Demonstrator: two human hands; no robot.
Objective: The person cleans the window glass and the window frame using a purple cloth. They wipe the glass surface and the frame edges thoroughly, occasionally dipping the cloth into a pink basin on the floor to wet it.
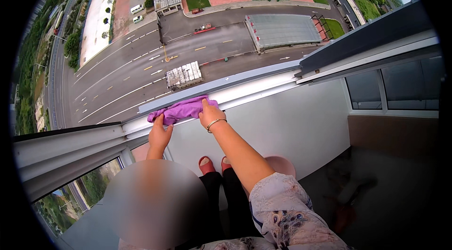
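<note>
A purple cloth (181,108) lies bunched on the white window sill track (254,87) of an open high window. My right hand (209,116), with a gold bangle on the wrist, presses flat on the cloth's right end. My left hand (159,132) grips the cloth's left end at the sill's inner edge. Both forearms reach up from the lower middle of the picture.
Beyond the sill is a long drop to a wide road (141,68) and rooftops. Window frames (391,61) run off to the right and lower left. Below me are my feet in red slippers (207,164), a pink basin (282,165) and a dark floor (391,193).
</note>
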